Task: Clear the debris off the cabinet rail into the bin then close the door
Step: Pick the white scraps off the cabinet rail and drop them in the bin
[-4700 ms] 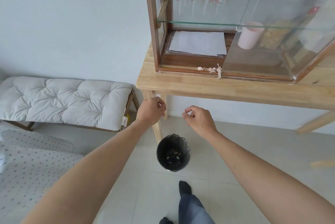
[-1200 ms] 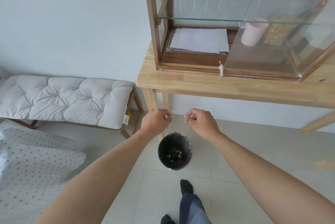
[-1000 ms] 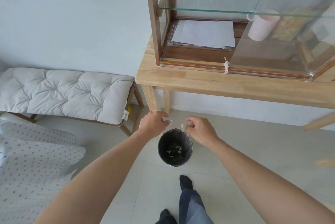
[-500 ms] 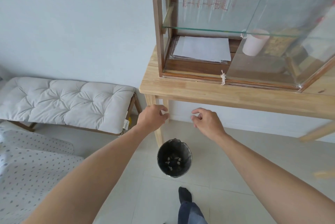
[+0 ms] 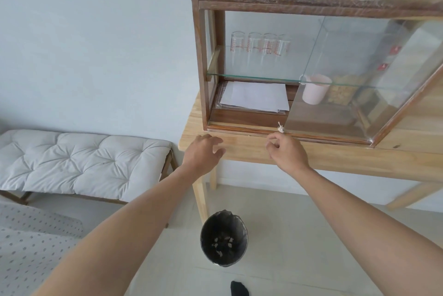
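Observation:
A wooden cabinet with glass sliding doors stands on a light wood table point(image 5: 335, 161). One pale scrap of debris point(image 5: 280, 128) sits on the bottom cabinet rail point(image 5: 239, 128), against the edge of the glass door point(image 5: 347, 75), which is slid to the right and leaves the left half uncovered. My right hand point(image 5: 286, 152) is just below the scrap, fingers curled, holding nothing. My left hand point(image 5: 203, 152) hovers at the table edge with fingers spread. A black bin point(image 5: 224, 238) with pale scraps inside stands on the floor below.
Inside the cabinet are white papers point(image 5: 254, 96), a pink cup point(image 5: 315, 89) and several glass beakers point(image 5: 261, 46) on a glass shelf. A tufted grey bench point(image 5: 79, 161) stands at the left. A dotted fabric point(image 5: 31, 240) lies at the lower left.
Both hands dropped small scraps over the bin, then rose to the table edge. My right hand now sits just under the last scrap on the rail. The view tilted upward.

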